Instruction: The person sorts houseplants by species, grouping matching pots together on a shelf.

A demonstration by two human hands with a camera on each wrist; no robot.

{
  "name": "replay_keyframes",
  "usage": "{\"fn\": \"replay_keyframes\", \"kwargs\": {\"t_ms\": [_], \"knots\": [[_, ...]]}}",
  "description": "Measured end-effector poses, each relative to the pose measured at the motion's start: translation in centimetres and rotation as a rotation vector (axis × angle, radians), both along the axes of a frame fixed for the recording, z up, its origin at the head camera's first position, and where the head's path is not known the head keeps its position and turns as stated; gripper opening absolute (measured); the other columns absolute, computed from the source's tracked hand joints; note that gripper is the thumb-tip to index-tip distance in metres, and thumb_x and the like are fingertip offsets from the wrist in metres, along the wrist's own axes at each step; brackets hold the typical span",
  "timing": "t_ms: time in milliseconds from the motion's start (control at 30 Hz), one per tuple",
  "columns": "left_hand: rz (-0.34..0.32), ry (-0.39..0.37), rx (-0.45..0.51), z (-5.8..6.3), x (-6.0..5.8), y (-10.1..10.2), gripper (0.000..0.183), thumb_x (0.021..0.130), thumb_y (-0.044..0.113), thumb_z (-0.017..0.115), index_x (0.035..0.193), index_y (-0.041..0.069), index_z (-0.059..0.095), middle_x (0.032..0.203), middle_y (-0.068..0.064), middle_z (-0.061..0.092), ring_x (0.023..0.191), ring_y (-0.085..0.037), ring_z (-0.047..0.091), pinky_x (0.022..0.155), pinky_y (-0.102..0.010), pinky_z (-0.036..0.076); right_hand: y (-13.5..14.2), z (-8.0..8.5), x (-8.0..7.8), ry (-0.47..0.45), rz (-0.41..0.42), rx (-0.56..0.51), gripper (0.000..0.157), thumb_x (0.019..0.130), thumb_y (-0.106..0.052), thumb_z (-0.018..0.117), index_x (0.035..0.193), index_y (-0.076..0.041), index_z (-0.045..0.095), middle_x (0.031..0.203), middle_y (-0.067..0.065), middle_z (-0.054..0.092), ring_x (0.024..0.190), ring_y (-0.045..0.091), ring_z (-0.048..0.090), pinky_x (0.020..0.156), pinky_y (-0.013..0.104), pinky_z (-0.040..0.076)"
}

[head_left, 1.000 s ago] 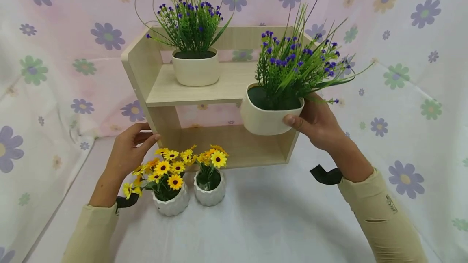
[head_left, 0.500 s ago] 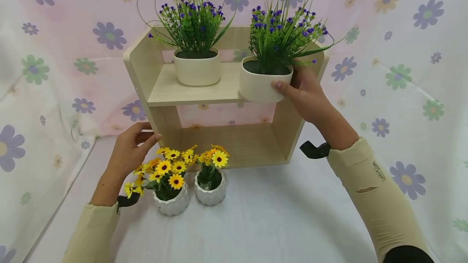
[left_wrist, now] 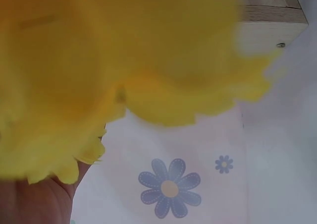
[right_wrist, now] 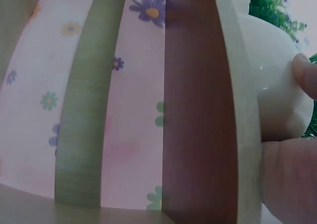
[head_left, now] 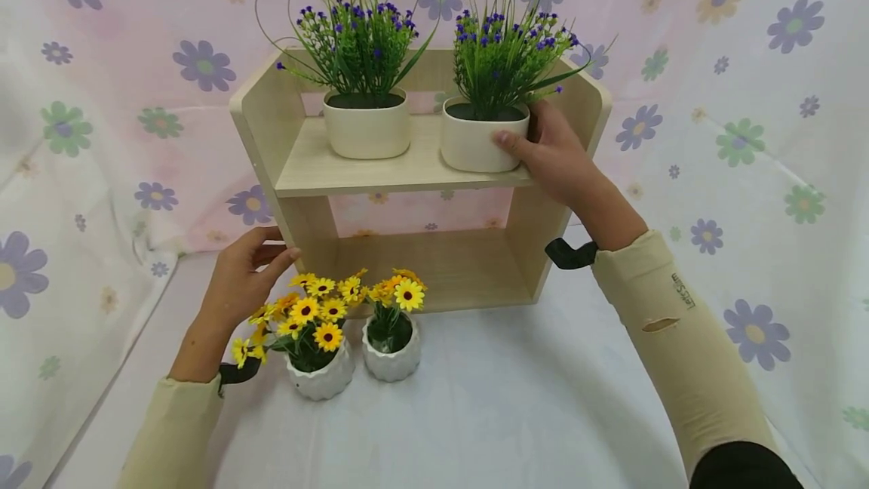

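Observation:
A wooden two-tier shelf (head_left: 407, 189) stands on the white cloth. My right hand (head_left: 557, 153) grips the right end of a white oval pot (head_left: 475, 146) of purple-flowered grass, its thumb on the front; the pot's base is on the upper board. In the right wrist view my thumb (right_wrist: 306, 75) lies against the white pot (right_wrist: 280, 80), above the board's edge. To its left on that board sits a matching potted plant (head_left: 366, 130). My left hand (head_left: 241, 278) holds the shelf's left side panel, with some fingertips hidden behind it.
Two ribbed white pots of yellow flowers, a larger one (head_left: 322, 377) and a smaller one (head_left: 392, 357), stand before the shelf's lower left. Yellow petals (left_wrist: 163, 95) fill much of the left wrist view. A flower-printed curtain (head_left: 706, 134) hangs behind.
My right hand has carried the purple-flowered pot leftward and back, from in front of the shelf onto the upper board, and still holds it. The left hand has stayed in place.

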State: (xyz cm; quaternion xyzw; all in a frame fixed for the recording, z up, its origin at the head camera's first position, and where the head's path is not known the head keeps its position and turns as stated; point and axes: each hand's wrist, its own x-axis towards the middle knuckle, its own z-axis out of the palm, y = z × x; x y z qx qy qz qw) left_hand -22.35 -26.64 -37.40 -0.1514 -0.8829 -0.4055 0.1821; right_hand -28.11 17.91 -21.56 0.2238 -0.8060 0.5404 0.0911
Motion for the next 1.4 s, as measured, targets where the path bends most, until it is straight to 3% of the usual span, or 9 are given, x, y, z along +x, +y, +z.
{"fn": "replay_keyframes", "kwargs": {"t_ms": [367, 700, 1000, 1200, 1400], "knots": [[0.007, -0.010, -0.002, 0.0, 0.0, 0.0, 0.045, 0.106, 0.027, 0.068, 0.146, 0.008, 0.060, 0.140, -0.016, 0.066, 0.121, -0.040, 0.070, 0.090, 0.000, 0.043, -0.3, 0.7, -1.7, -0.093, -0.142, 0.089, 0.067, 0.109, -0.030, 0.061, 0.165, -0.010, 0.031, 0.159, 0.007, 0.048, 0.145, 0.015, 0.046, 0.124, 0.034, 0.035], [0.005, -0.007, 0.004, -0.1, 0.1, 0.0, 0.045, 0.106, 0.025, 0.068, 0.147, 0.009, 0.060, 0.140, -0.015, 0.066, 0.121, -0.039, 0.070, 0.091, -0.001, 0.043, -0.7, 0.8, -3.5, -0.115, -0.073, -0.041, 0.064, 0.109, -0.019, 0.062, 0.165, -0.010, 0.031, 0.161, 0.007, 0.047, 0.145, 0.013, 0.044, 0.124, 0.028, 0.033], [0.014, -0.015, -0.013, -0.1, -0.1, 0.0, 0.046, 0.107, 0.028, 0.067, 0.148, 0.009, 0.059, 0.140, -0.015, 0.066, 0.122, -0.039, 0.070, 0.092, -0.003, 0.044, -0.5, 0.5, -3.2, -0.101, -0.034, -0.143, 0.061, 0.107, -0.010, 0.064, 0.161, -0.005, 0.038, 0.157, 0.014, 0.052, 0.144, 0.021, 0.050, 0.122, 0.033, 0.039], [-0.003, -0.002, -0.003, -0.1, 0.0, -0.1, 0.046, 0.106, 0.025, 0.068, 0.148, 0.009, 0.059, 0.140, -0.017, 0.066, 0.121, -0.041, 0.070, 0.093, -0.003, 0.045, -0.2, 0.2, -2.9, -0.071, -0.081, -0.074, 0.063, 0.105, -0.024, 0.068, 0.159, -0.005, 0.042, 0.151, 0.013, 0.056, 0.136, 0.021, 0.054, 0.115, 0.034, 0.044], [-0.013, 0.013, 0.001, 0.0, 0.0, -0.1, 0.045, 0.106, 0.022, 0.068, 0.148, 0.009, 0.059, 0.139, -0.016, 0.066, 0.120, -0.040, 0.071, 0.092, -0.002, 0.045, 0.2, 0.3, -1.6, -0.087, -0.172, 0.041, 0.075, 0.103, -0.041, 0.069, 0.163, -0.009, 0.038, 0.159, 0.011, 0.051, 0.145, 0.021, 0.050, 0.122, 0.038, 0.039]]}}
